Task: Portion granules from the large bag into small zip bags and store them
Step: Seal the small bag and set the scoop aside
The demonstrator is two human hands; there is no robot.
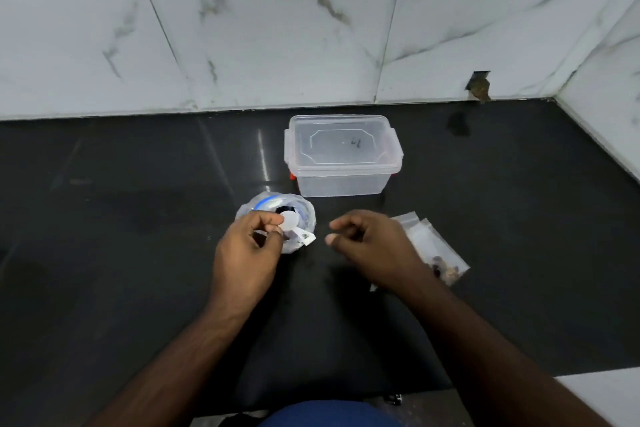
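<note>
The large bag [298, 208], clear plastic with a blue zip strip, stands open on the black counter [138, 218]. My left hand [247, 250] is at its mouth and pinches a small white scoop [292, 225] over the opening. My right hand [372, 246] hovers to the right of the bag with fingers loosely curled and nothing in it. Behind that hand lie small zip bags [434, 246] flat on the counter, one with dark granules in its lower corner.
A clear plastic box [343, 180] with its lid on and red clips stands just behind the large bag. A white marble-tiled wall [277, 38] backs the counter, with a side wall at the right. The counter's front edge runs near my body.
</note>
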